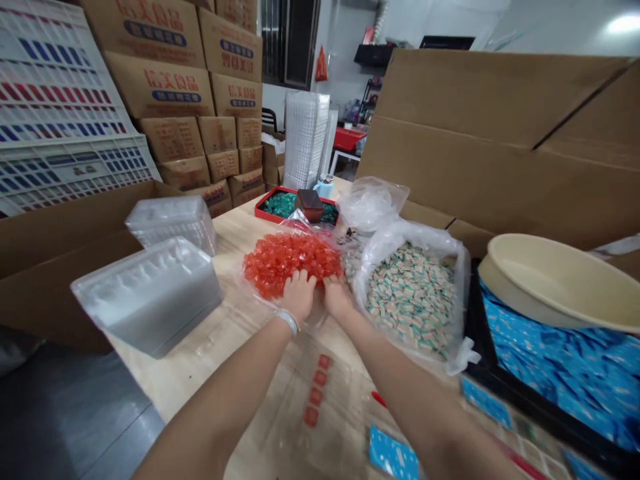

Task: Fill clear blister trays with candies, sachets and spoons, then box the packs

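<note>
Two bare hands meet at the near edge of a transparent plastic bag of red wrapped candies (293,260) on a light wooden tabletop (187,363). The left hand (299,295), with a white band (287,322) at its wrist, lies on the bag with its fingers (300,279) close together and pressed against the candies. The right hand (339,298) sits just beside it, its fingers (334,285) bent down at the bag's edge; from this angle, it is hard to tell whether either hand has a firm grip on the plastic.

The red candies lie mid-table, touching a larger open bag of striped wrapped candies (413,300) on the right. Beyond them, a red tray of green candies (283,205) holds a dark brown box (309,204), beside a crumpled plastic bag (373,203). Two lidded transparent plastic trays (147,297) stand to the left, and a tall stack of transparent trays (306,140) rises behind. A beige basin (555,280) rests on blue printed packaging (560,373) at right. Printed cartons (160,87) are piled against white plastic crates (60,100) in the background.
</note>
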Motion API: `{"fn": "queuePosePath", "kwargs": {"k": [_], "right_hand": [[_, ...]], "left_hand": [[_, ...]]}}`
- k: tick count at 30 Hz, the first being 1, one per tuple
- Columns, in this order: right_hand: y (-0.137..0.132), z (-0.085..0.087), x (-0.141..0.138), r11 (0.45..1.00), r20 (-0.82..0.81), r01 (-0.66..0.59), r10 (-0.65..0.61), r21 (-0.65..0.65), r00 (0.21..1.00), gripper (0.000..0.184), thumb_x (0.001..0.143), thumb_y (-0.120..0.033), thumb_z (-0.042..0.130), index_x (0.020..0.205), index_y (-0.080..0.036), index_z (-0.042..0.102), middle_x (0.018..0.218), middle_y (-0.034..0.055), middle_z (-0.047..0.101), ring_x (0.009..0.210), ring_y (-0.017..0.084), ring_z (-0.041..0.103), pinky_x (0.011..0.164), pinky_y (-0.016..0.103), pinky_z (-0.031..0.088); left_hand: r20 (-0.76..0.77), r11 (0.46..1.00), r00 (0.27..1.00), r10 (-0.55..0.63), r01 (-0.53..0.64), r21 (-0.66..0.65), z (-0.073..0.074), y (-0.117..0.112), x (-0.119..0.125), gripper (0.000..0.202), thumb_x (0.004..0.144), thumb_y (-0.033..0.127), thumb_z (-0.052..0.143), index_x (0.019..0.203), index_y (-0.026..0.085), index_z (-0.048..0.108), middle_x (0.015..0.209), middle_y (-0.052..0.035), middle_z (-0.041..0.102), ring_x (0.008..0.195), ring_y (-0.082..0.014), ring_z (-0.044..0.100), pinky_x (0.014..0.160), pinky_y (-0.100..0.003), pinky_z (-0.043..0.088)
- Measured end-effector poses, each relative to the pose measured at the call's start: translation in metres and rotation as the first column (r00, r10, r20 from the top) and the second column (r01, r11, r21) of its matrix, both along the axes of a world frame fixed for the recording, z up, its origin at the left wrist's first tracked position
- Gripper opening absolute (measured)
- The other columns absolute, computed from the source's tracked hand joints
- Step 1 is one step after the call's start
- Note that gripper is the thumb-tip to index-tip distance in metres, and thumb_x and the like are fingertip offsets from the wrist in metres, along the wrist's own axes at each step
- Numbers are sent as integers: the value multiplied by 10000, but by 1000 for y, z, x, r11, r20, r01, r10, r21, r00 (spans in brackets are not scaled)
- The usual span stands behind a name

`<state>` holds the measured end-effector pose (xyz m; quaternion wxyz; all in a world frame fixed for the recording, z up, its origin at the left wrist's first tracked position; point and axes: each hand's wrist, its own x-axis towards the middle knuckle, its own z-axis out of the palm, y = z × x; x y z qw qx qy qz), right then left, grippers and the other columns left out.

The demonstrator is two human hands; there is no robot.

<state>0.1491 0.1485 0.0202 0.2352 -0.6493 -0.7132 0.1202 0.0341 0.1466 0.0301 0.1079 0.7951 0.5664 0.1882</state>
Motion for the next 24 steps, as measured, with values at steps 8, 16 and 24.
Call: {"fn": "queuePosePath", "kwargs": {"k": [8, 16, 24], "right_hand": [[4, -29, 17, 983, -293, -154, 117, -105, 949, 174, 557, -15, 505, 643, -164, 526, 645, -15, 553, 637, 116, 495, 641, 235, 377], [-27, -19, 12, 984, -677, -80, -49, -159, 735, 170, 630, -323, 541, 677, -177, 468, 549, -37, 505, 482, 96, 455, 479, 218, 364], [-90, 0, 0, 946, -815, -165, -143, -280, 561, 239, 639, -385, 555, 683, -154, 515, 548, 1, 570, 461, 104, 487, 476, 234, 383]], "left_hand": [[154, 985, 988, 27, 0, -171, -25, -5, -17, 223, 763, 52, 328, 828, 118, 531, 931, -135, 511, 948, -239, 449, 816, -395, 336], [588, 935, 795, 146, 83, -344, -4, -13, -16, 146, 749, 142, 405, 856, 128, 503, 820, -63, 557, 792, -161, 538, 728, -319, 428], [845, 821, 491, 210, 380, -425, 1, -73, -17, 285, 652, 270, 597, 880, 102, 564, 782, -52, 609, 686, -139, 563, 643, -274, 454]]}}
